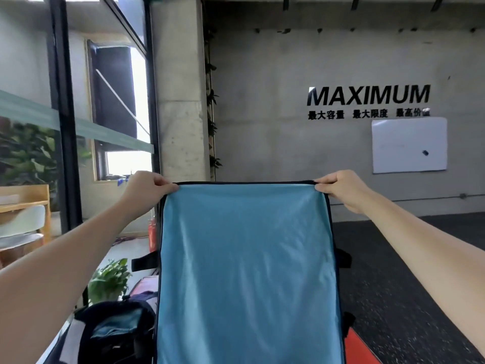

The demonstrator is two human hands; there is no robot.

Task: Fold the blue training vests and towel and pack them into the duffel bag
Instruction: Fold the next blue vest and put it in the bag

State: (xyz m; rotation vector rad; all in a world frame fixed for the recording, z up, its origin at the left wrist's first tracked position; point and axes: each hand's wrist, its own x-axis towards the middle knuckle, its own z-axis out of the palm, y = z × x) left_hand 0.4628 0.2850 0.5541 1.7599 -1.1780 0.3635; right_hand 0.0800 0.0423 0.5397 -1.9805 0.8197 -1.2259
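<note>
A grey concrete wall (275, 101) fills the upper right, bearing black "MAXIMUM" lettering (368, 95) above a whiteboard (409, 145). Dark speckled floor (409, 271) lies lower right. Bright windows (126, 161) and a wooden chair (25, 198) sit left.

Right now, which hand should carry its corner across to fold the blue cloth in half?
Probably either. The left hand and right hand each pinch a top corner of the blue cloth at the same height. I'd lean left, since the open bag sits on that side, but it's a close call.
</note>
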